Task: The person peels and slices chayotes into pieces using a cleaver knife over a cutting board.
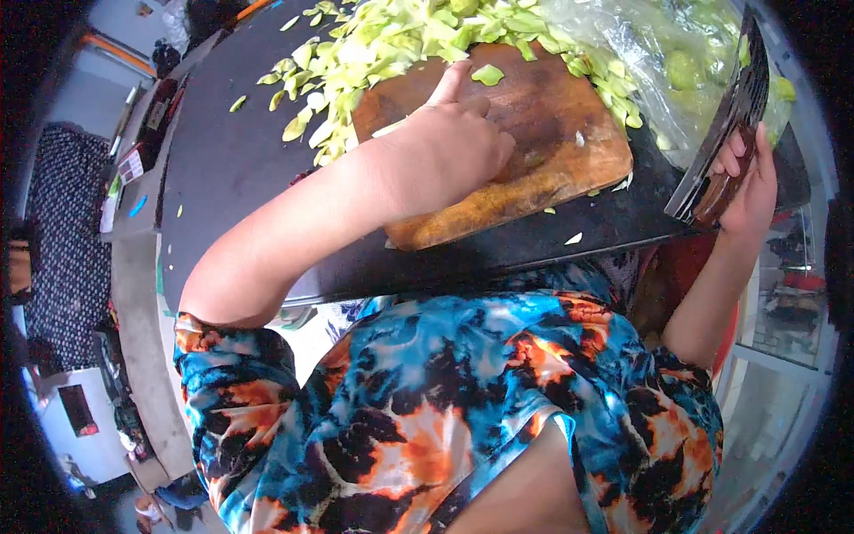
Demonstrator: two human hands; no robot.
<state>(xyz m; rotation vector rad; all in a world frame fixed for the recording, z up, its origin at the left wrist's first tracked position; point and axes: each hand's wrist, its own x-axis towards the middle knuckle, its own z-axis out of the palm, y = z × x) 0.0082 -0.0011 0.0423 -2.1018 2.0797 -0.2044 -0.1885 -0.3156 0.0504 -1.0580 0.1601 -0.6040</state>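
My left hand (467, 143) is over a thick wooden cutting board (567, 127). One digit points away from me and the others curl down, so what is under the palm is hidden. A single pale green slice (488, 75) lies on the board just beyond it. Off to the right, my right hand (747, 180) grips the brown handle of a large dark-bladed knife (724, 113), raised near the table's edge. A green scrap clings to the blade near its upper end. Heaped green slices (400, 47) surround the board's far and left sides.
A clear plastic bag (634, 40) with round green fruit (684, 70) inside lies beyond the board at right. The black table (220, 153) has small scraps scattered over it. A grey ledge (137, 267) with assorted items runs along the left. Glass-fronted framing (777, 357) stands at right.
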